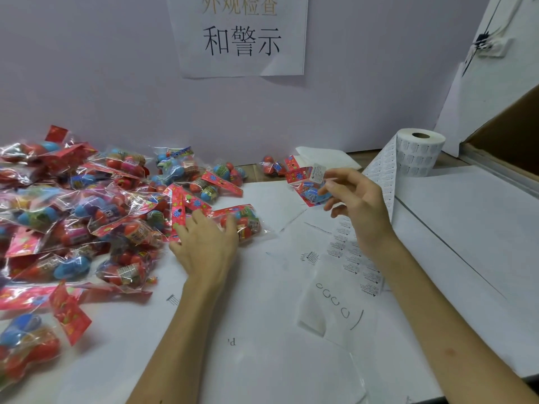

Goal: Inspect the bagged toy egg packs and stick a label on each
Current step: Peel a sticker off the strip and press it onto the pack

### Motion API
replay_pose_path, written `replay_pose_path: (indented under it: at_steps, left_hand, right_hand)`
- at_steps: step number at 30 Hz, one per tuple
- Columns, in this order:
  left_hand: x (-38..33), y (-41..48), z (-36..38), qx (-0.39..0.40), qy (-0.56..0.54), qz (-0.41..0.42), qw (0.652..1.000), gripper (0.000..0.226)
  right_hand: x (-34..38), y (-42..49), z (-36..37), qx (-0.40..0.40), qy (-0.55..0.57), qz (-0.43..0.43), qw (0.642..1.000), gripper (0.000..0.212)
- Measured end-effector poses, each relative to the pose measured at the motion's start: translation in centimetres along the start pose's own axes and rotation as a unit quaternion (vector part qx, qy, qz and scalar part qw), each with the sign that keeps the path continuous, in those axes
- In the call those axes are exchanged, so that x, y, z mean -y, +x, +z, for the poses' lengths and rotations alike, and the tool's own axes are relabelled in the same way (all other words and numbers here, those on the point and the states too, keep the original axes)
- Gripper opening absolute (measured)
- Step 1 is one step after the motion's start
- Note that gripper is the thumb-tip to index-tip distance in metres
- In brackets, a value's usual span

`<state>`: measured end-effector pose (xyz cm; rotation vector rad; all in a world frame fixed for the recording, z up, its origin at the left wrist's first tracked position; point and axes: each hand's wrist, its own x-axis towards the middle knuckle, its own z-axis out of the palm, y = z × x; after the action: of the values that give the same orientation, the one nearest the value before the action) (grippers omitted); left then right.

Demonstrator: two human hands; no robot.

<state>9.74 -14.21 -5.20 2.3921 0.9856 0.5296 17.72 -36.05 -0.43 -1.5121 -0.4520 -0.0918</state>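
Several clear-bagged toy egg packs (87, 217) with red card headers lie heaped on the left of the white table. My left hand (204, 243) rests with spread fingers on one pack (248, 224) at the heap's right edge, thumb on its eggs. My right hand (353, 199) is raised further right and pinches the edge of another pack (307, 189) by the fingertips. A small white label (318, 173) is stuck on that pack's header. A label roll (420, 153) stands at the back right, and its strip (382, 182) runs down behind my right wrist.
One more pack (274, 166) lies alone by the wall, next to a folded white sheet (329, 160). Spent backing paper with leftover labels (350, 258) trails over the table sheet (262, 360). A cardboard box (507, 132) stands at the right, and a paper sign (239, 36) hangs on the wall.
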Motion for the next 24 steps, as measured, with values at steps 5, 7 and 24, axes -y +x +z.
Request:
replay_pose_path:
  at_steps: [5, 7, 24]
  left_hand:
    - [-1.2, -0.3, 0.0, 0.079, -0.189, 0.022, 0.979, 0.057]
    - [-1.9, -0.6, -0.1, 0.116, -0.31, 0.014, 0.944, 0.063]
    - [-2.9, -2.2, 0.4, 0.35, -0.443, 0.062, 0.823, 0.036]
  right_hand:
    - [-1.0, -0.1, 0.8, 0.029, -0.054, 0.027, 0.998, 0.019]
    - [-1.6, 0.0, 1.1, 0.034, -0.08, 0.069, 0.994, 0.023]
    - [-2.1, -0.3, 1.6, 0.052, 0.021, 0.144, 0.988, 0.051]
